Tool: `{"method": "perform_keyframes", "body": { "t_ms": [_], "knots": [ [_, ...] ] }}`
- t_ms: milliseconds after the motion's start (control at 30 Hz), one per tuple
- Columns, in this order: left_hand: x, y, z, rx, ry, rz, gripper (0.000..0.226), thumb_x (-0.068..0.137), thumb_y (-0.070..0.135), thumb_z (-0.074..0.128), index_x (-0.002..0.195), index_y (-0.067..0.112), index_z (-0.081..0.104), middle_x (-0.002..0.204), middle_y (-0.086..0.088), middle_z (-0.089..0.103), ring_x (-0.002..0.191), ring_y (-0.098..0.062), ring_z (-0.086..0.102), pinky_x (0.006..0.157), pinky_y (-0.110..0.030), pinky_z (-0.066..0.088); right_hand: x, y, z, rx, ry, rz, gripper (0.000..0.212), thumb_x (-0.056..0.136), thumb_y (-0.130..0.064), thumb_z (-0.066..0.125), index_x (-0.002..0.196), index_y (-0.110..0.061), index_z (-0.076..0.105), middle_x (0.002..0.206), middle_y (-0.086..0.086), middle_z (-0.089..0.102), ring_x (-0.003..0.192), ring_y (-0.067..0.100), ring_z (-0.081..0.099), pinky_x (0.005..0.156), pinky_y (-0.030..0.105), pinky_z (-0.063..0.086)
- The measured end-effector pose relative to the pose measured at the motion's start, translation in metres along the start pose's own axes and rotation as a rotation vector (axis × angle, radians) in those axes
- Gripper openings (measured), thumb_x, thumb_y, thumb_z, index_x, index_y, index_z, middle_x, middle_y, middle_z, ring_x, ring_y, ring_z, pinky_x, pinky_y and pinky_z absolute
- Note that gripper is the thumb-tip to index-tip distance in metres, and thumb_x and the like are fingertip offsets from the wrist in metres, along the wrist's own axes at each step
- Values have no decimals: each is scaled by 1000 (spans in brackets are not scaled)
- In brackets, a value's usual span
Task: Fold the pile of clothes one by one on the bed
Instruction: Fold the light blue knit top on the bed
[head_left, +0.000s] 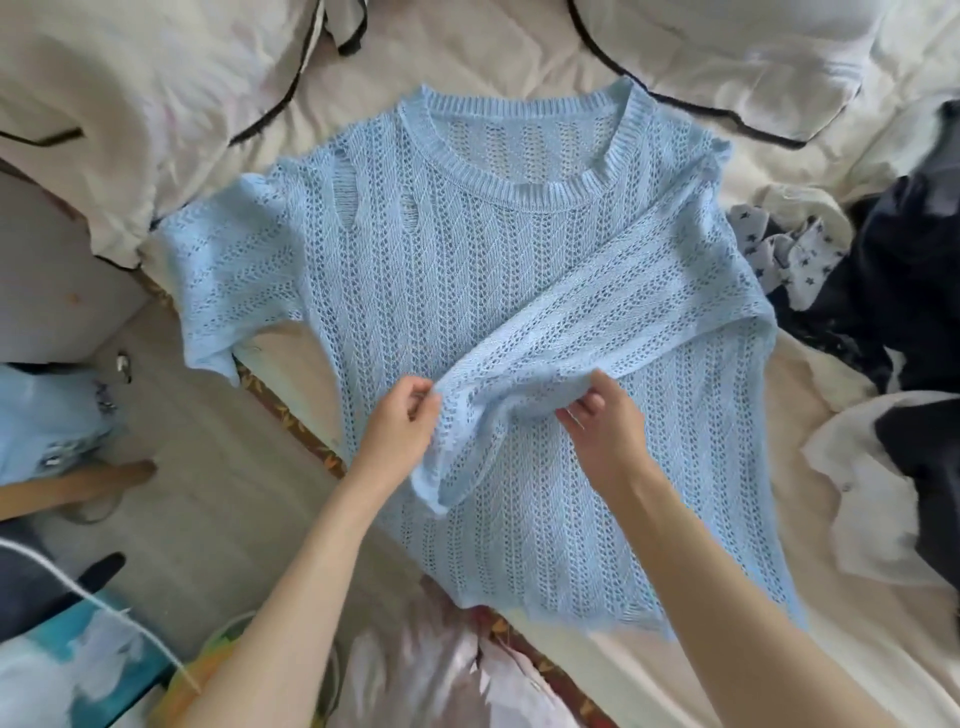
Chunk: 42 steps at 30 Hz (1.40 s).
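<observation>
Blue knit top lies flat on bed, neck away from me. My left hand & right hand both pinch its right sleeve, folded across the front. Best lay it square, smooth w/ light tension; openwork snags. Unfolded pile sits right.

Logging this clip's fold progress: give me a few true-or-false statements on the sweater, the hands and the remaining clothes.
1. The light blue knit sweater lies spread on the bed, neckline away from the person. True.
2. Both sleeves are folded in. False: only the right sleeve lies across the body; the left sleeve is still spread out.
3. The left hand and right hand both hold the folded sleeve's cuff end. True.
4. The unfolded clothes pile lies left of the sweater. False: it lies on the right.
</observation>
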<state>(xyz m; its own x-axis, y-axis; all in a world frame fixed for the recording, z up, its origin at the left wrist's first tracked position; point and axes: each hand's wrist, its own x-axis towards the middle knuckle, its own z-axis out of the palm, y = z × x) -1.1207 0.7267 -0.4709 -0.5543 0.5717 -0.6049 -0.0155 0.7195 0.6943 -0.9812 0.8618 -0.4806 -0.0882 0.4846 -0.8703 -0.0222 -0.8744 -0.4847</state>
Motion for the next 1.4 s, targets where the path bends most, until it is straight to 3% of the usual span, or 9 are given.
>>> {"method": "perform_keyframes", "body": {
  "t_ms": [200,300,367,400,433,700,967,1200,1400],
  "knots": [
    [5,-25,-25,54,-147,-95,37,93,35,57,119,9,57,102,0,64,91,-12,60,78,-22,43,-13,20,6,-173,-43,92,25,95,-18,56,111,1,51,100,21,60,83,25,61,72,29,54],
    [7,-37,-30,198,-198,-97,50,91,36,60,118,-6,57,105,-18,64,98,-31,60,81,-41,44,-16,29,13,-356,-42,60,9,93,-11,59,90,-4,54,90,19,59,73,20,55,63,26,47],
    [5,-41,-36,176,-158,-71,41,93,36,57,111,0,59,119,-6,31,117,-24,31,81,-41,44,-17,32,14,-370,-5,20,13,93,-8,55,81,-8,50,87,15,61,75,21,56,67,29,47],
    [4,-43,-39,143,-156,-66,33,93,37,55,105,7,61,77,6,48,74,-14,45,73,-36,44,-19,33,14,-340,-2,12,12,94,-9,52,82,-8,48,87,14,61,76,22,58,69,30,49],
    [3,-45,-42,114,-149,-67,23,93,36,55,97,15,62,91,-11,65,90,-26,61,71,-30,42,-23,35,13,-307,-9,10,11,96,-11,48,86,-8,46,87,14,60,77,23,59,70,31,53],
    [-15,-66,-54,-46,-23,-25,8,89,29,63,88,36,60,84,20,68,84,10,60,69,-6,42,-48,56,6,-419,-101,-110,14,91,-6,59,95,-6,45,93,18,54,65,19,62,53,27,55],
    [-18,-109,-51,-132,18,-277,13,92,13,61,104,8,61,91,-10,64,49,-10,59,51,-21,52,-36,66,-10,-710,-40,27,14,90,-7,61,87,-5,48,69,12,67,59,24,65,64,41,57],
    [-13,-119,-55,70,-29,-362,12,96,18,53,106,13,58,99,-7,62,86,-21,61,73,-31,49,-47,62,-5,-1256,46,-394,22,94,-36,54,87,-15,57,72,-5,60,65,13,56,55,25,40],
    [26,-106,-130,150,287,-111,19,97,13,48,112,12,59,108,-4,59,96,-17,55,80,-25,38,-40,58,70,-1595,-168,-891,41,97,-30,50,134,-12,49,136,8,50,127,28,40,101,41,31]
  ]
}}
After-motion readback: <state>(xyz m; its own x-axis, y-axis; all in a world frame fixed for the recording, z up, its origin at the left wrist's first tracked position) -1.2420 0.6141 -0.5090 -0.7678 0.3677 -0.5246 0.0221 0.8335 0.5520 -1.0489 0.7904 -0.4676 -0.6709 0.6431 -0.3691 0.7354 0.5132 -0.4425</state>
